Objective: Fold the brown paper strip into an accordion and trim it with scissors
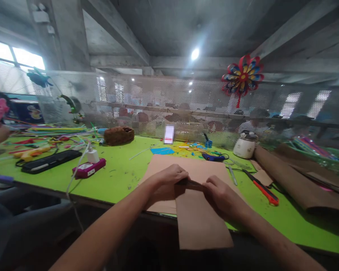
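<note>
So, readable text first: a phone (168, 134) is propped up beyond the hands, but its screen is blurred out and can't be read. Some kind of picture is printed on a dark blue box (35, 112) way off to the left of the hands; any lettering there is too small to make out.

Now the good bit. A brown paper piece (202, 224) is gripped at its far end by both the left hand (173, 175) and the right hand (219, 190), fingers curled in. A narrow dark edge is stretched crosswise between them; whether it's a fold can't be told. The long axis is pointed from the hands back toward the body, with the near end hung past the edge of the green desk (121, 162).

A bigger paper sheet (192, 163) is spread under and beyond the hands. To their right, a red-handled cutter (265, 192) is laid slantwise, with a silver pen-like tool (232, 175) set closer in. Beyond them, a blue glue gun (213, 157) is parked just past the sheet.
</note>
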### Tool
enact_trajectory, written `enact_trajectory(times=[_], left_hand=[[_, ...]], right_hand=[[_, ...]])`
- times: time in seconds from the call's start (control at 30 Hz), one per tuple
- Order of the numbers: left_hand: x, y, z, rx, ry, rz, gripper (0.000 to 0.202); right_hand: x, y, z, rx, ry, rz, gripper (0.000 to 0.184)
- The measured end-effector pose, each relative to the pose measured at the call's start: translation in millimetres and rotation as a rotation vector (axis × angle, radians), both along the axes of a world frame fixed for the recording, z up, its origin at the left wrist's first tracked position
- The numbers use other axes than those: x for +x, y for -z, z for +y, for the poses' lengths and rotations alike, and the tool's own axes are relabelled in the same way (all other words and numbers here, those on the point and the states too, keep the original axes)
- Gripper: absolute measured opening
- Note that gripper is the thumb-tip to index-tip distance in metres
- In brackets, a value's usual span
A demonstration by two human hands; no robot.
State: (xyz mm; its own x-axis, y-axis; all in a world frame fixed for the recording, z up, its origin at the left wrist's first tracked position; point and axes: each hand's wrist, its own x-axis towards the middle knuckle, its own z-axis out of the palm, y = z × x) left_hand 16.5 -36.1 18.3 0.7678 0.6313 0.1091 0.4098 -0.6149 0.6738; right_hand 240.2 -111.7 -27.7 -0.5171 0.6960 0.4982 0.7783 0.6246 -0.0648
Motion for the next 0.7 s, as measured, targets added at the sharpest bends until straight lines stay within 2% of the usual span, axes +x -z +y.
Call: enact_trajectory(times=[0.07, 0.13, 0.2, 0.33, 0.43, 0.57, 0.63, 0.7], left_hand=[[1, -6.6, 5, 0.103, 0.052, 0.090, 0.034], [-2, -14.4, 8, 0.112, 0.116, 0.178, 0.039], [-5, -21.6, 9, 0.061, 0.177, 0.228, 0.041], [-10, -28.7, 6, -0.158, 0.251, 0.178, 0.043], [-6, -25.6, 1, -0.315, 0.235, 0.105, 0.042], [1, -13.9, -5, -0.540, 0.187, -0.023, 0.039], [3, -8.0, -7, -0.530, 0.172, -0.062, 0.038], [4, -4.0, -7, -0.404, 0.160, -0.059, 0.038]], right_hand=[[-6, -3.0, -1, 0.059, -0.007, 0.007, 0.017], [-10, -6.1, -4, 0.092, -0.027, 0.009, 0.018], [-10, -7.7, -5, 0.139, -0.065, 0.021, 0.022], [-5, -5.9, -5, 0.278, -0.127, 0.057, 0.033], [-2, -5.2, -3, 0.324, -0.148, 0.070, 0.032], [0, -6.9, -2, 0.355, -0.146, 0.091, 0.031], [-1, -7.1, -1, 0.352, -0.129, 0.111, 0.028], [-2, -6.7, 1, 0.329, -0.100, 0.155, 0.024]])
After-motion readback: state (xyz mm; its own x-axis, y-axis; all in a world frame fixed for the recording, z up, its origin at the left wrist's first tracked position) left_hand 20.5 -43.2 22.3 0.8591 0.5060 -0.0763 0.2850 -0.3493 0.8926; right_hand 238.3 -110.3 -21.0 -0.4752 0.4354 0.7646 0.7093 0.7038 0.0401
